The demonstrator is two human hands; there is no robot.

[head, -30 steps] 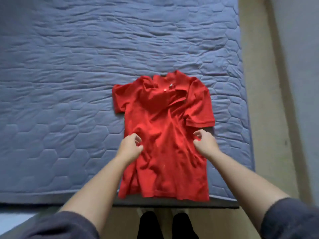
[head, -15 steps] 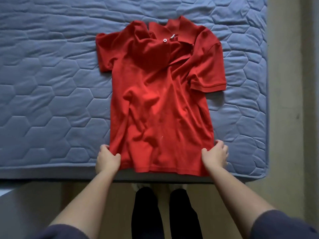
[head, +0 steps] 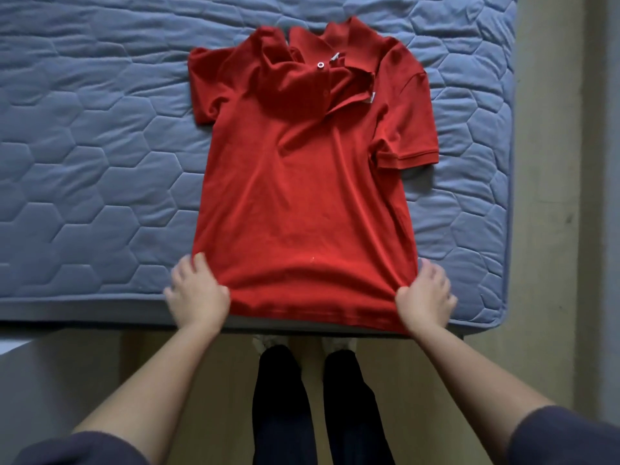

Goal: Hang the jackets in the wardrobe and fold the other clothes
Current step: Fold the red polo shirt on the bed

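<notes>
We see the red polo shirt (head: 302, 182) lying face up, centre frame, on the blue quilted mattress (head: 84, 146), hem just over the lower mattress edge. Our left hand (head: 198, 293) pinches the lower-left hem corner, our right hand (head: 424, 297) the lower-right corner, fabric bunched at both grips. We judge it light, soft, limp, not slippery on quilting; collar (head: 315, 62) at top is rumpled. Best holds for folding: hem corners, shoulder seams, sleeve (head: 407, 152) edges. We avoid mid-body grabs, they wrinkle.

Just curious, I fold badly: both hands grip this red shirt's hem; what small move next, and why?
Probably smooth the collar: the red shirt lies flat on the mattress, left hand and right hand pinching its hem, but that collar looks crumpled.
</notes>
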